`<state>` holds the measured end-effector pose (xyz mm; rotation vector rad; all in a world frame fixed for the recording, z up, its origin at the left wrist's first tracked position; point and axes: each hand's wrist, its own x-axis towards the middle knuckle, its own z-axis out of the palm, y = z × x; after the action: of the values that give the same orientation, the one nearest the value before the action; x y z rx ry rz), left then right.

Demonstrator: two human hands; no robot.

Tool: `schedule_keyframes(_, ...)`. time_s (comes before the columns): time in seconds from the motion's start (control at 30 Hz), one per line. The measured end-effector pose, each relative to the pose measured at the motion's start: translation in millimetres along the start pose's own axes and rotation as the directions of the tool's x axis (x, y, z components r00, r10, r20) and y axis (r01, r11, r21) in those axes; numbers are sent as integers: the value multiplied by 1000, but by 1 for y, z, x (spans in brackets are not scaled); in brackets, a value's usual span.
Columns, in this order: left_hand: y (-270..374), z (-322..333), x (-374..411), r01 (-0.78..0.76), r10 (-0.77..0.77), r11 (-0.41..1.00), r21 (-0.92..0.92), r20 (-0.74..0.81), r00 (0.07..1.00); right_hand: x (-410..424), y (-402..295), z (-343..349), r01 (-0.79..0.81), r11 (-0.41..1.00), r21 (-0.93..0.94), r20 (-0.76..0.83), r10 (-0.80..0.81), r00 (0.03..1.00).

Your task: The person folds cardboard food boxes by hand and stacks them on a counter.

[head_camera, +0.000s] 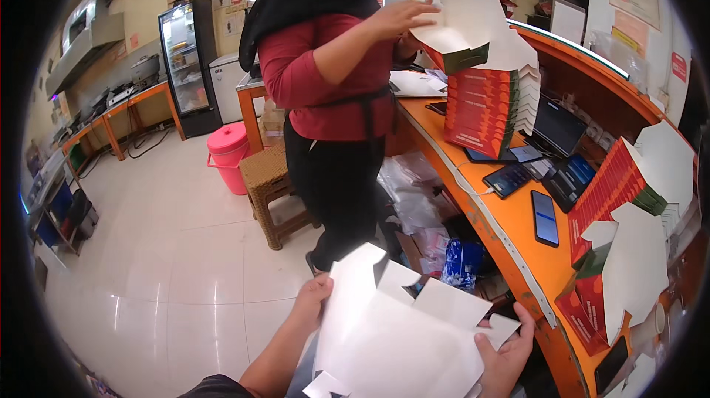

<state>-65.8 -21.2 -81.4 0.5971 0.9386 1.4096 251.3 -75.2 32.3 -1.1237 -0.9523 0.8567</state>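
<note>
Both hands hold an unfolded cardboard food box (399, 337) in front of me, its plain white inside facing up. At its left edge my left hand (312, 299) pinches the card. My right hand (506, 351) grips the right side, thumb on top near a small corner flap. Cut flaps stick out along the far edge, and a small tab shows at the near left corner. Right of my right hand, a folded red and green box (635, 276) with a white inside stands on the orange counter (488, 215). The card hides part of my lap.
A co-worker (333, 76) stands ahead, handling another box (457, 37) above a tall stack of nested boxes (480, 112). More nested boxes (610, 198) lean at right. Phones (545, 218) lie on the counter. A woven stool (272, 176) and pink bucket (228, 148) stand on the floor.
</note>
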Motion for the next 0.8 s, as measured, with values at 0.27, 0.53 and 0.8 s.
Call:
schedule_keyframes(0.27,51,20,-6,-416,509,837,356,-228,830,11,-17,18,371,925,-79,302,-332,893)
schedule_keyframes(0.53,83,46,-59,-112,212,950,-291,342,915,12,-72,59,827,561,-38,747,-533,396)
schedule_keyframes(0.8,76,48,-64,90,-25,986,-143,404,915,5,-81,61,842,538,40,920,-348,179)
